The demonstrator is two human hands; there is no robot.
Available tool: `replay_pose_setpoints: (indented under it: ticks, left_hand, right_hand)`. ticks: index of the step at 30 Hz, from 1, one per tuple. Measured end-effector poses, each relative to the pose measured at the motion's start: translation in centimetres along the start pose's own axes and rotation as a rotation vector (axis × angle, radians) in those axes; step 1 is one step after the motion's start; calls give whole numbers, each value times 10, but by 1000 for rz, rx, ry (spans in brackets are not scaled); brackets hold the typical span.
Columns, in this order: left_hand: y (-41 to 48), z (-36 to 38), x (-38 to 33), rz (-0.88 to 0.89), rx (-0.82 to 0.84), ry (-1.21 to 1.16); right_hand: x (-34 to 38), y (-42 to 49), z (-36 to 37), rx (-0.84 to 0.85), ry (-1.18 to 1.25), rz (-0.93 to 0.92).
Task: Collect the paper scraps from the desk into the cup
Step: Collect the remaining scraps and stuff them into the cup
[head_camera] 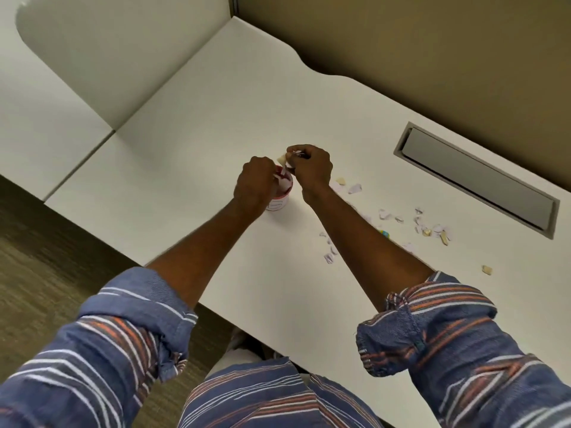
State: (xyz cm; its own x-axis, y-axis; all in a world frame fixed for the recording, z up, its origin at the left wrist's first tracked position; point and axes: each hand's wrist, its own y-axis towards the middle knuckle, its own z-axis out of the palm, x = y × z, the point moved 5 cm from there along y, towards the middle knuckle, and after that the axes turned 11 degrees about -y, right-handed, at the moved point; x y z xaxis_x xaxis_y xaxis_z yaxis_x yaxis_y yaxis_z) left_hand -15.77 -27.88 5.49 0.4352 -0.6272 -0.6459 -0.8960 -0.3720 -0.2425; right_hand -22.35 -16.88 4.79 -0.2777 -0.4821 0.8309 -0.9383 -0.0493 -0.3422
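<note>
A small red and white paper cup stands on the white desk near its middle. My left hand grips the cup's left side and hides much of it. My right hand is curled just above the cup's rim and pinches a few paper scraps, pale yellow and white. Several more paper scraps lie scattered on the desk to the right of the cup, with a denser patch further right and one lone piece near the front edge.
A grey cable hatch is set into the desk at the right. Beige partition walls stand behind the desk, and a white one on the left. A small yellow and blue object lies among the scraps. Carpet floor is at lower left.
</note>
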Motion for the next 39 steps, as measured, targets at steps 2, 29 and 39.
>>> replay_pose_setpoints:
  ticks: [2, 29, 39]
  left_hand:
    - [0, 0, -3, -6, 3, -23]
    - [8, -13, 16, 158, -42, -378]
    - [2, 7, 27, 359, -26, -121]
  right_hand:
    - [-2, -2, 5, -16, -26, 3]
    - [5, -8, 18, 113, -552, -306]
    - [-42, 2, -71, -184, -343, -198]
